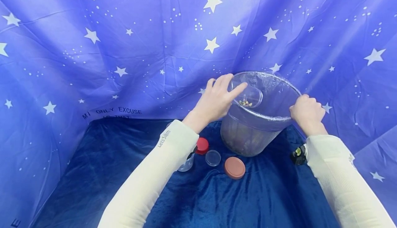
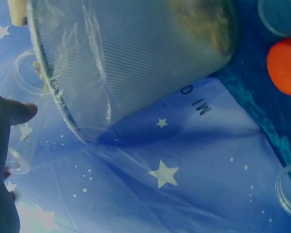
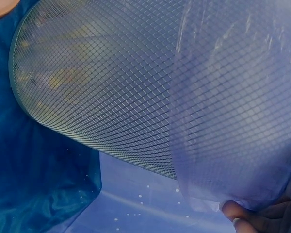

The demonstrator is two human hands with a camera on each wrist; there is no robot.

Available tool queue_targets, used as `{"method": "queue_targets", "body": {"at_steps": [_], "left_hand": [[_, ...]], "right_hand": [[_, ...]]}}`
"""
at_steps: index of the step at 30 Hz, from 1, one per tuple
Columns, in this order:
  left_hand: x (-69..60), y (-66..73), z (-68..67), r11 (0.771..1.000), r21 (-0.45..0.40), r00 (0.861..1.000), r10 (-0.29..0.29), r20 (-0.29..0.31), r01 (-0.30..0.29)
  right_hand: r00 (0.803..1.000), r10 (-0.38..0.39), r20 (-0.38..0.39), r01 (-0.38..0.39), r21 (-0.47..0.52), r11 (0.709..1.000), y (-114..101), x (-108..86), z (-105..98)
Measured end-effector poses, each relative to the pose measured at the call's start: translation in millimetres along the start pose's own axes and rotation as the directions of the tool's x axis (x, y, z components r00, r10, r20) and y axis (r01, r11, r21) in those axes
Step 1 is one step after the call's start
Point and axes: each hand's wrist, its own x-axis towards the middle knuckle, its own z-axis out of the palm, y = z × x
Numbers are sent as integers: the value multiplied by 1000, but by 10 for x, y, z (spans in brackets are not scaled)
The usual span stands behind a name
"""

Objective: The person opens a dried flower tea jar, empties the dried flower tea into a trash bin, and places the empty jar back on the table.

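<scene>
My left hand (image 1: 217, 95) holds a clear plastic jar (image 1: 255, 93) tipped on its side, its mouth over the near left rim of a mesh wastebasket (image 1: 248, 133). Small yellowish-brown bits (image 1: 245, 103) lie inside by the jar's mouth. In the left wrist view, the thumb (image 2: 22, 111) presses along the jar's wall. A thin clear bag (image 1: 276, 80) lines the basket and folds over its rim. At the right side, my right hand (image 1: 308, 114) grips the rim and bag. The right wrist view shows its fingertips (image 3: 230, 209) against the bag, with yellowish contents low behind the mesh.
On the dark blue cloth (image 1: 263, 193) before the basket lie a red lid (image 1: 202, 146), a clear round lid (image 1: 213, 158) and an orange-pink lid (image 1: 234, 168). Another clear jar (image 1: 186, 166) stands partly hidden under the left sleeve. A star-printed curtain (image 1: 149, 49) hangs behind.
</scene>
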Motion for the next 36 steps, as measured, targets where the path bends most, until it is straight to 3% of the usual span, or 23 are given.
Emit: {"method": "queue_targets", "body": {"at_steps": [3, 5, 9, 15, 17, 19, 22, 27, 30, 33, 36], "left_hand": [[13, -2, 9, 985, -156, 997, -77, 16, 79], [18, 12, 23, 956, -250, 988, -149, 39, 154], [-1, 62, 49, 857, -403, 946, -309, 93, 320], [-11, 125, 66, 682, -580, 883, -441, 160, 446], [6, 140, 54, 647, -605, 869, -467, 166, 463], [31, 152, 36, 631, -619, 862, -481, 161, 468], [68, 167, 13, 636, -627, 869, -472, 145, 450], [111, 179, -6, 681, -610, 900, -415, 134, 405], [128, 174, -22, 738, -588, 936, -336, 105, 331], [142, 174, -45, 815, -537, 973, -225, 53, 218], [151, 186, -66, 863, -490, 992, -128, 17, 120]], "right_hand": [[1000, -1, -4, 1, -2, 1000, -8, -5, -1], [1000, -1, -4, 1, -3, 1000, -10, -9, -3], [1000, -2, -4, 2, 1, 1000, -9, -12, -5], [1000, 0, -10, 1, 8, 1000, -6, -10, -2], [1000, -1, -9, 1, 8, 1000, -3, -7, 0], [1000, -1, -7, 1, 9, 1000, -1, -4, 1], [1000, -1, -13, 1, 12, 1000, 4, -3, 4], [1000, -4, -24, 5, 15, 1000, 9, -2, 11], [1000, -3, -19, 3, 13, 1000, 6, 1, 15], [1000, 0, -18, 1, 14, 1000, 6, 4, 16], [1000, 2, -21, -1, 18, 1000, 3, -1, 12]]}}
